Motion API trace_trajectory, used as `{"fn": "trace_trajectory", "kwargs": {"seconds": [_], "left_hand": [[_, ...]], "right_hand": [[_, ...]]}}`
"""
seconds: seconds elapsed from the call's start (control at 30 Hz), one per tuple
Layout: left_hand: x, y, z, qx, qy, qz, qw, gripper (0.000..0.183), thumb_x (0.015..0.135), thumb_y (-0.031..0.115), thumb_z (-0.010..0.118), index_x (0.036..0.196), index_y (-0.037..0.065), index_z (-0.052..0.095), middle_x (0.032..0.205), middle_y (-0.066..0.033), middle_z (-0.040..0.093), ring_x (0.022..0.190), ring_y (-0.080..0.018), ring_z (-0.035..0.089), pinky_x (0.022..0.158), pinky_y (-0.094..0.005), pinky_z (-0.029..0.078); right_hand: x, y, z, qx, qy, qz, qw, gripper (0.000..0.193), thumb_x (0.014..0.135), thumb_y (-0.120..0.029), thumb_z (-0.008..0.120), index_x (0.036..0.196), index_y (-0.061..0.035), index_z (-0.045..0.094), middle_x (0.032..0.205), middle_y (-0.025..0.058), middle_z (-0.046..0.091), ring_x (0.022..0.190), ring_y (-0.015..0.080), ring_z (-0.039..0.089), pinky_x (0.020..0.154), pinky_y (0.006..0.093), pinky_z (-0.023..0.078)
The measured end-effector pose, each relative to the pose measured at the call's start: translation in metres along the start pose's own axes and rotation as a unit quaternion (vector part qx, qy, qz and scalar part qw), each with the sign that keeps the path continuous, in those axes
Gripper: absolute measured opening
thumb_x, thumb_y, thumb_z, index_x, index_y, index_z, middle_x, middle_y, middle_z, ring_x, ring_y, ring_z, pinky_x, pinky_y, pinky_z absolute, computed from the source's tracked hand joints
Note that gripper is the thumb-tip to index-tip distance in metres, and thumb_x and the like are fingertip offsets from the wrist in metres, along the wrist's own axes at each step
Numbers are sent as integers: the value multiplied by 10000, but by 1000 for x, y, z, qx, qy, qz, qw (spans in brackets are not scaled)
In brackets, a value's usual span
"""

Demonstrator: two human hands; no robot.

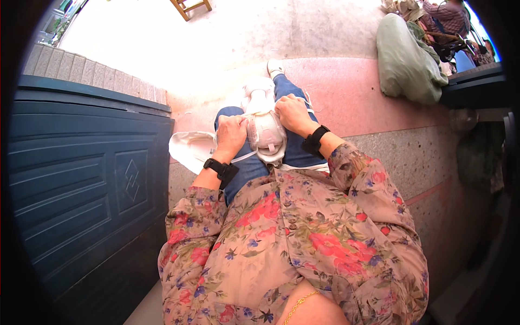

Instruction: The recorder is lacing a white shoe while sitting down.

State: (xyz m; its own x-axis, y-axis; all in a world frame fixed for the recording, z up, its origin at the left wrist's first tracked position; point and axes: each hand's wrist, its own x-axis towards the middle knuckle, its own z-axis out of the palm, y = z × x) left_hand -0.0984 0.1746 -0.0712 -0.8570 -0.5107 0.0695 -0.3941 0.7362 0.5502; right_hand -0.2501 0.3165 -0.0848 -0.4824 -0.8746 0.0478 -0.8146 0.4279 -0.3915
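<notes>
Between your thighs, over your lap, lies the white-and-pink mesh piece (266, 129) with a rounded near end and a small pale loop (272, 147) there. Your left hand (231, 134) is curled closed with its fingertips gripping the left edge of the piece, and your right hand (293, 115) is likewise bunched on its right edge; exactly what lies under the fingers is hidden. A narrow white strip (245, 157) slants below your left hand. Under all this are your blue denim trousers (246, 172). Beside your left thigh sits a white, cup-shaped soft item with a pinkish inside (187, 150). Farther out, a dark blue panelled door (81, 168) stands to your left, and a bulky pale green sack (406, 62) rests on the pink-and-grey floor (341, 97) ahead to your right.
</notes>
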Motion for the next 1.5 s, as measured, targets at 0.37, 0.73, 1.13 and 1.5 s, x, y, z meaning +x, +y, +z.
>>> {"fn": "trace_trajectory", "kwargs": {"seconds": [0.37, 0.73, 1.13, 1.5], "left_hand": [[8, 11, 0, 160, -67, 13, 985, 169, 778, 155, 504, 737, 33, 613, 788, -144, 603, 827, -330, 522, 713, -436, 427], [16, 25, 5, 249, -20, 76, 965, 166, 731, 228, 607, 708, 65, 629, 781, -96, 610, 837, -252, 512, 686, -395, 381], [-4, 32, 8, 184, -114, -53, 975, 182, 756, 163, 520, 817, 19, 614, 868, -139, 617, 914, -302, 498, 699, -455, 410], [0, 6, 8, -64, -141, -116, 981, 222, 751, 177, 511, 904, 96, 650, 863, -177, 616, 885, -345, 528, 740, -449, 441]], "right_hand": [[3, -1, 6, -53, -25, -60, 996, 95, 721, -129, 554, 752, -109, 641, 771, 65, 623, 833, 221, 567, 756, 389, 360], [-5, -5, -1, -98, 83, -23, 991, 200, 745, -297, 604, 737, -100, 639, 766, 59, 591, 849, 231, 527, 749, 382, 343], [-4, -1, -2, -86, -122, -20, 989, 227, 789, -201, 503, 817, -44, 664, 942, 145, 593, 955, 283, 520, 773, 465, 360], [-10, 11, 8, 75, -14, -59, 995, 157, 779, -138, 515, 827, -49, 635, 858, 104, 567, 862, 274, 533, 730, 423, 382]]}}
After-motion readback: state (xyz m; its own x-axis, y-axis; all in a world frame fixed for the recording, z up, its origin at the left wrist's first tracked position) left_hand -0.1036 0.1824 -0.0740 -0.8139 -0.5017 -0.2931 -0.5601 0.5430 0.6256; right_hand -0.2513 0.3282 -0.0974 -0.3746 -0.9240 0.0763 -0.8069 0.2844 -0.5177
